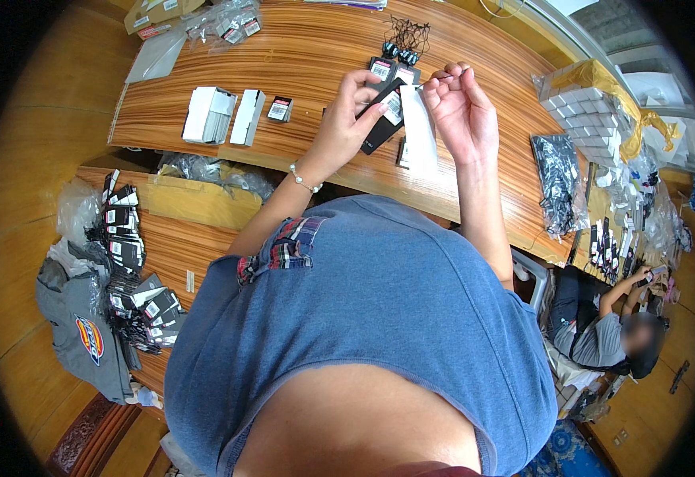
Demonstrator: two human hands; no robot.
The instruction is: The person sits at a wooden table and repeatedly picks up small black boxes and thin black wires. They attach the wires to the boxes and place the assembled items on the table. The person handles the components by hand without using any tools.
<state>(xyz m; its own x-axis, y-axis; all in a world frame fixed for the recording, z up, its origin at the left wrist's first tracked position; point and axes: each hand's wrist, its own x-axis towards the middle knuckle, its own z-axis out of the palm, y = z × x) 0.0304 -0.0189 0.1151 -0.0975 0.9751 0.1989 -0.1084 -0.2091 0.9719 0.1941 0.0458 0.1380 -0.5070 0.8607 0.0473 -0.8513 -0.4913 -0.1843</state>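
Observation:
My left hand (344, 119), a beaded bracelet on its wrist, grips a long black hang tag (379, 131) between thumb and fingers. A white barcode label shows on dark card beside the thumb. To the right, my right hand (467, 115) is raised palm up, its thumb and fingertips pinched on a thin dark string that runs toward the tag. Between the hands a narrow white paper strip (420, 135) reaches down past the table's near edge; what supports it is hidden. Just beyond lie more dark tags (380, 70) with labels and a tangle of black strings (408, 36).
On the striped wooden table (300, 48) stand a stack of white cards (209, 115) and a small dark labelled stack (280, 109). Stacked white boxes (578, 111) and a bagged dark bundle (557, 179) are at right. Strung tags (125, 230) lie lower left. Another person (602, 338) sits at right.

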